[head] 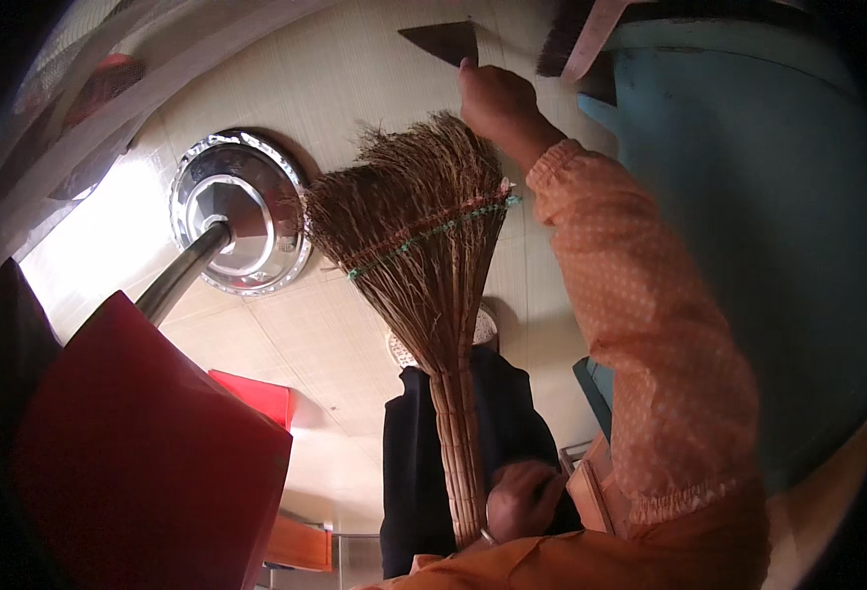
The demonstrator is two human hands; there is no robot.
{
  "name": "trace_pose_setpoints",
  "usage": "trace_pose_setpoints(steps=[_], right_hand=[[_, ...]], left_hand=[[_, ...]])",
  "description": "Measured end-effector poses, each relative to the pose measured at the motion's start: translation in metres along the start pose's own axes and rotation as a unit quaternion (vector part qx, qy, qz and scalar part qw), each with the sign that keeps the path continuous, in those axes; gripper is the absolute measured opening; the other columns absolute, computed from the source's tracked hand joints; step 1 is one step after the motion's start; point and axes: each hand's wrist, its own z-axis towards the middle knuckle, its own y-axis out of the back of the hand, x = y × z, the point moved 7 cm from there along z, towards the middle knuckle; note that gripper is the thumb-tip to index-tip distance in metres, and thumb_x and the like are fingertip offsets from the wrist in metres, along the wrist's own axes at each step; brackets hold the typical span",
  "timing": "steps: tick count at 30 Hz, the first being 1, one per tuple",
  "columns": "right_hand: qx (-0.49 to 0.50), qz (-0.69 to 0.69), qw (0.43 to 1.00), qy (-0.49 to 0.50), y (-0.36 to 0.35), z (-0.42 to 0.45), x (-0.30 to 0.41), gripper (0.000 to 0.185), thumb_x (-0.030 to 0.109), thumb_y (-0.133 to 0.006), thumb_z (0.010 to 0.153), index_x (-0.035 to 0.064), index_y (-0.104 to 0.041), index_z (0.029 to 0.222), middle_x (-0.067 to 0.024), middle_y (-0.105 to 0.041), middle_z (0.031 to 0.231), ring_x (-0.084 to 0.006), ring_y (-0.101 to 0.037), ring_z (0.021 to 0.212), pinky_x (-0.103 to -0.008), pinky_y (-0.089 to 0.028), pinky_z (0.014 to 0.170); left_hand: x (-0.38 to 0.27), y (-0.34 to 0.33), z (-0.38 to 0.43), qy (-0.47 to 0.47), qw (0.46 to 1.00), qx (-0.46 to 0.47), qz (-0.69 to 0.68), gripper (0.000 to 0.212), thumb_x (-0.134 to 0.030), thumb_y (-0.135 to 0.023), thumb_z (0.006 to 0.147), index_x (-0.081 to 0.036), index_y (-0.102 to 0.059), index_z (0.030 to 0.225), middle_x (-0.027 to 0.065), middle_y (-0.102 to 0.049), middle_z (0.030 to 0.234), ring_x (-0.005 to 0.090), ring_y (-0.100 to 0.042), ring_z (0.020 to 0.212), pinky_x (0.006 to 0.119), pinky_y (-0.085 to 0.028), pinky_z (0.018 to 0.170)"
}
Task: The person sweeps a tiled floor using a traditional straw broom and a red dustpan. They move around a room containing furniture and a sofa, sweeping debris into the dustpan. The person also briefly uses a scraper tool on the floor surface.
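Observation:
My right hand (500, 103) is extended over the floor, its fingers closed around a putty-knife-like scraper (444, 40) with a dark, flat, triangular blade. Between my arms, a natural-fibre hand broom (422, 221) points away from me, bristles fanned out. Green and reddish cord binds its bristles. My left hand (525, 501), blurred and with fingers curled, is low beside the bundled handle (457, 450). The handle's lower end meets my wrist and sleeve; whether the fingers hold anything is not visible.
At left, a shiny metal stand base (256, 258) rests on the pale floor (256, 324), near a large red panel (160, 442). Teal furniture (758, 221) fills the right side. A brush (588, 37) lies at upper right. Sheer fabric (182, 51) hangs at upper left.

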Motion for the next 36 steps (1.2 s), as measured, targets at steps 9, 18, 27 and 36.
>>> trace_pose_setpoints(steps=[9, 18, 27, 36], right_hand=[[-0.04, 0.038, 0.998, 0.021, -0.009, 0.002, 0.008, 0.045, 0.01, -0.049, 0.079, -0.004, -0.047, 0.121, -0.0205, -0.064, 0.083, -0.037, -0.063, 0.077, -0.0472, -0.05, 0.066], [0.008, -0.005, 0.999, 0.035, -0.022, -0.003, 0.021, 0.042, 0.012, -0.047, 0.08, -0.0005, -0.048, 0.119, -0.0217, -0.064, 0.088, -0.039, -0.062, 0.082, -0.0479, -0.049, 0.07], [-0.012, -0.039, 0.998, 0.049, -0.026, -0.005, 0.001, 0.056, 0.009, -0.051, 0.076, 0.0001, -0.04, 0.131, -0.0198, -0.063, 0.08, -0.0358, -0.062, 0.076, -0.047, -0.05, 0.065], [-0.002, -0.003, 1.0, 0.013, -0.018, -0.008, 0.006, 0.047, 0.011, -0.048, 0.08, 0.0007, -0.045, 0.126, -0.0189, -0.064, 0.083, -0.0354, -0.063, 0.078, -0.046, -0.051, 0.066]], left_hand=[[-0.003, -0.004, 0.006, 0.009, 0.999, -0.039, 0.003, 0.012, -0.008, -0.067, 0.073, 0.0, -0.064, 0.081, 0.016, -0.063, 0.086, 0.0313, -0.061, 0.083, 0.036, -0.048, 0.076], [0.007, -0.012, 0.01, 0.007, 0.999, -0.053, -0.004, 0.012, -0.007, -0.067, 0.074, 0.0, -0.064, 0.083, 0.0153, -0.064, 0.086, 0.0306, -0.061, 0.083, 0.037, -0.047, 0.077], [0.001, -0.012, 0.013, -0.009, 0.999, -0.034, -0.018, 0.011, -0.007, -0.066, 0.074, 0.0, -0.063, 0.083, 0.0153, -0.064, 0.085, 0.0309, -0.061, 0.083, 0.037, -0.047, 0.078], [0.007, -0.017, 0.008, 0.006, 1.0, -0.017, -0.003, 0.014, -0.01, -0.068, 0.073, -0.001, -0.064, 0.083, 0.0153, -0.064, 0.085, 0.0314, -0.061, 0.084, 0.036, -0.047, 0.078]])
